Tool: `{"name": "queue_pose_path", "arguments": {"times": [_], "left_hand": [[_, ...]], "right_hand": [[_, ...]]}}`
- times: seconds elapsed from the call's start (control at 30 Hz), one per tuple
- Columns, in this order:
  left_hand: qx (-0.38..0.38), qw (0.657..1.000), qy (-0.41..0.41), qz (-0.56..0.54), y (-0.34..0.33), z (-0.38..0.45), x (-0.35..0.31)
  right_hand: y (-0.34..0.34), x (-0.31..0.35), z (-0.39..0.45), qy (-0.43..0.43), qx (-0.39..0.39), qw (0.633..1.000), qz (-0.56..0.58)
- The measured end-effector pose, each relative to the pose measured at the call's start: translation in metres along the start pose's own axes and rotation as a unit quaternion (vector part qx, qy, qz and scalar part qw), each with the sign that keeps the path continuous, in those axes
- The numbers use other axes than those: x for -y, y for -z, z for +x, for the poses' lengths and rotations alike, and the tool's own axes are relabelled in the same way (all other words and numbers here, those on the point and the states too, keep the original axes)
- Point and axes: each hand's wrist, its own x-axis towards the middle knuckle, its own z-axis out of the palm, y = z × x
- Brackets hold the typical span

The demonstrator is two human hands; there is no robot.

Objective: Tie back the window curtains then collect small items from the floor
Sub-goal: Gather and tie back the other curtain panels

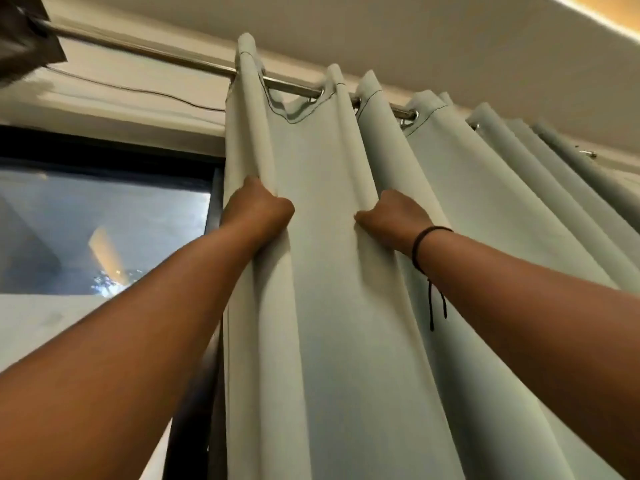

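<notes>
A pale green eyelet curtain (332, 271) hangs in folds from a metal rod (145, 51) across the top of the view. My left hand (258, 207) grips the curtain's leading fold near its left edge, fingers curled into the cloth. My right hand (394, 216), with a dark cord bracelet on the wrist, grips the neighbouring fold a little to the right at the same height. Both arms reach up and forward. The floor and any small items are out of sight.
A dark window pane (104, 220) shows to the left of the curtain, with reflections in the glass. A second, dark curtain (24, 39) hangs at the rod's far left end. A thin cable (138, 88) runs along the wall under the rod. The ceiling is close above.
</notes>
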Motion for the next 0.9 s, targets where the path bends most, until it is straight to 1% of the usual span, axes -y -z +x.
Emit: {"name": "queue_pose_path", "arguments": {"times": [0.07, 0.13, 0.2, 0.3, 0.43, 0.57, 0.73, 0.8, 0.9], "left_hand": [[-0.027, 0.999, -0.006, 0.034, -0.003, 0.000, -0.005], [-0.053, 0.997, -0.011, 0.062, -0.007, 0.001, -0.013], [-0.048, 0.997, 0.004, 0.062, -0.012, 0.002, -0.011], [-0.078, 0.994, -0.032, 0.072, -0.035, 0.000, -0.028], [-0.060, 0.991, -0.058, 0.104, -0.069, 0.001, -0.060], [-0.074, 0.985, -0.053, 0.145, -0.111, -0.002, -0.087], [-0.062, 0.986, -0.075, 0.139, -0.170, -0.007, -0.121], [-0.044, 0.986, -0.091, 0.130, -0.194, -0.011, -0.138], [-0.031, 0.987, -0.098, 0.120, -0.213, -0.013, -0.148]], "right_hand": [[0.000, -0.001, 0.009, 0.028, 0.009, 0.999, -0.015], [0.000, -0.002, 0.019, 0.051, 0.020, 0.998, -0.003], [-0.007, 0.001, 0.020, 0.067, 0.030, 0.997, -0.002], [-0.002, -0.015, 0.028, 0.097, 0.031, 0.995, 0.020], [0.011, -0.036, 0.036, 0.139, 0.022, 0.990, 0.020], [0.030, -0.075, 0.048, 0.166, 0.010, 0.986, 0.011], [0.055, -0.132, 0.069, 0.161, -0.004, 0.987, -0.002], [0.062, -0.147, 0.078, 0.156, -0.021, 0.988, 0.001], [0.065, -0.157, 0.087, 0.156, -0.033, 0.987, -0.035]]}}
